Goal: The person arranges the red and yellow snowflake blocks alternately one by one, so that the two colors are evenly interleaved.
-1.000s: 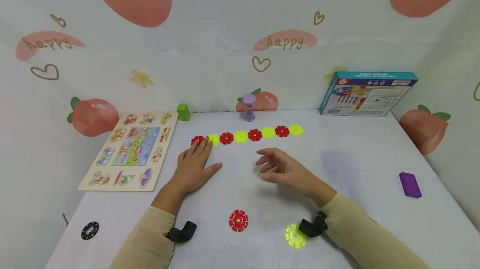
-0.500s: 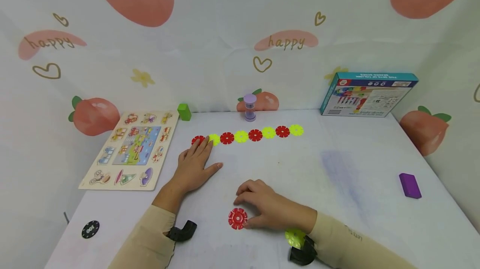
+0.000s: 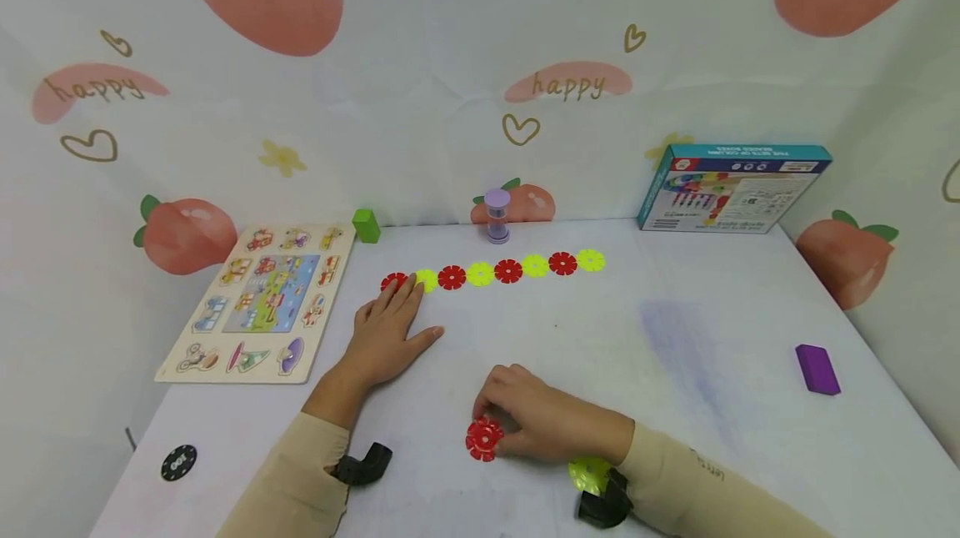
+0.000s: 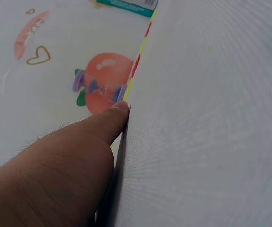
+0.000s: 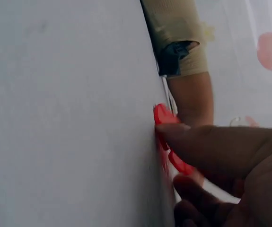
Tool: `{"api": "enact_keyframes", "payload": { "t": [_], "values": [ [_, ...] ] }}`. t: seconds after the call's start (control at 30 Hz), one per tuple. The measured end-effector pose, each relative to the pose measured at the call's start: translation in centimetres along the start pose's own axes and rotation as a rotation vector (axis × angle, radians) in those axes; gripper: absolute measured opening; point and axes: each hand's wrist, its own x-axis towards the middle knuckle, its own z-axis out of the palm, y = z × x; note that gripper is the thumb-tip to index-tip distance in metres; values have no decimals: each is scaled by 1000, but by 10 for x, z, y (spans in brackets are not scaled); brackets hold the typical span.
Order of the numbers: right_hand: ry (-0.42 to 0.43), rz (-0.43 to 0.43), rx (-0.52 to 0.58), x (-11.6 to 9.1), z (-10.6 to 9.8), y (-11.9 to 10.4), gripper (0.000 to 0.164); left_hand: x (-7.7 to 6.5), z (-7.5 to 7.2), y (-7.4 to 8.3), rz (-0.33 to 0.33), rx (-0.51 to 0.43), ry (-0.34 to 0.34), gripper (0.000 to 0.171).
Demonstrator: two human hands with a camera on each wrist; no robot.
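Observation:
My left hand (image 3: pixel 386 342) lies flat with spread fingers. Its fingertips rest on a red notched plastic disc (image 3: pixel 392 279) and a yellow one (image 3: pixel 427 280) at the left end of a row of alternating red and yellow discs. My right hand (image 3: pixel 547 417) pinches another red notched disc (image 3: pixel 482 440) between thumb and fingers, near the table front. In the right wrist view this red disc (image 5: pixel 163 116) is tilted up from the white surface. Partly covered by the right wrist is a loose yellow disc (image 3: pixel 587 474).
At the left lies a wooden picture puzzle (image 3: pixel 273 296); a black chip (image 3: pixel 179 462) is nearer. Behind the row stand a green block (image 3: pixel 366 225) and a purple hourglass (image 3: pixel 497 217). A box (image 3: pixel 735 189) leans at the back right, with a purple block (image 3: pixel 817 369) further forward.
My right hand has come down and toward the front from below the row and taken hold of the loose red disc, shifting it slightly right. The left hand has stayed in place.

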Motion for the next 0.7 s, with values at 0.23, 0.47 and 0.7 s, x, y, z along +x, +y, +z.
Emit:
{"api": "enact_keyframes", "payload": {
  "t": [0.23,0.47,0.7],
  "values": [
    [74,36,309,-6,-23,4,18,0,0,0,-7,3,-12,86],
    [432,196,532,-14,-71,36,23,0,0,0,0,5,-1,86],
    [842,483,512,-32,-110,119,29,0,1,0,6,9,4,86]
  ]
}}
